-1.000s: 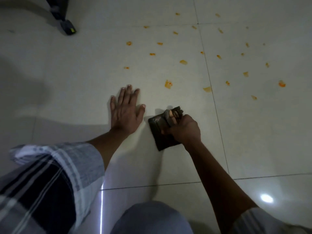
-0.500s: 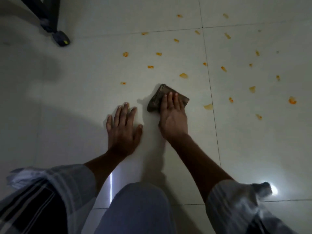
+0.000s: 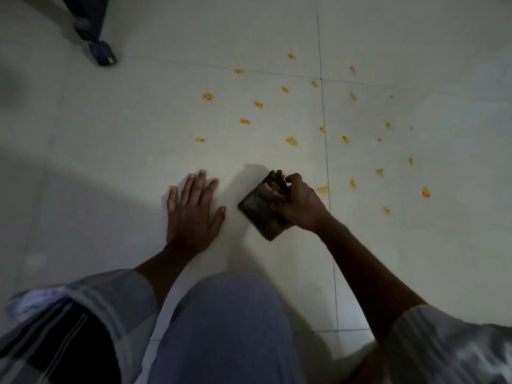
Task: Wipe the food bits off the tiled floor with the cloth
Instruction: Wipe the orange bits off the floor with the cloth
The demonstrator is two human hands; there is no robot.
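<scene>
1. Head view: the right hand [image 3: 300, 205] grasps a dark folded cloth [image 3: 261, 214], fingers curled over its far edge and pinching it, so that edge lifts while the near part lies on the tiled floor [image 3: 110, 162].
2. A few pale bits sit in the fold just under the curled fingers.
3. The left hand [image 3: 192, 210] lies released, palm flat on the tile with fingers spread, just left of the grip and not touching the cloth.
4. Orange food bits [image 3: 291, 140] are scattered beyond and to the right of the grip; the closest one [image 3: 322, 189] lies just right of the knuckles, beside a grout line.
5. A dark furniture foot [image 3: 102, 53] stands far off, up and left of the grip.
6. A knee in blue-grey fabric [image 3: 230, 322] sits below the grip, between the two forearms.
</scene>
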